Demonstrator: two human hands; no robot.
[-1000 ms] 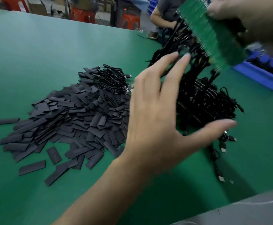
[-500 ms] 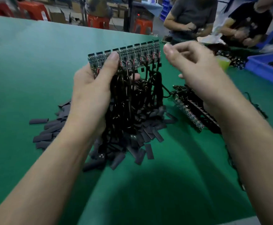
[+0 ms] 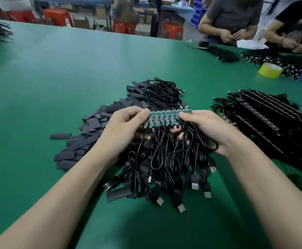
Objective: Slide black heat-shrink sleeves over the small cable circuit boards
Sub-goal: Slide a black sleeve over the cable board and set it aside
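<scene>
1. Nearest us, below both wrists, USB plugs (image 3: 194,186) lie on the green table (image 3: 56,69) at the ends of black cables (image 3: 164,159) hanging from what we hold.
2. Our left hand (image 3: 123,128) pinches the left end of a strip of circuit boards (image 3: 166,117), thumb on top, fingers curled beneath.
3. Our right hand (image 3: 209,128) grips the strip's right end, thumb across its face, fingertips showing underneath.
4. Under and left of our left hand spreads a pile of flat black heat-shrink sleeves (image 3: 92,126).
5. Just beyond our knuckles lies a loose cable bundle (image 3: 162,94); right of our right hand sit stacked board strips (image 3: 265,119).
6. Far beyond the right hand stands a yellow tape roll (image 3: 270,70), and two people (image 3: 232,17) work at the table's far edge.
</scene>
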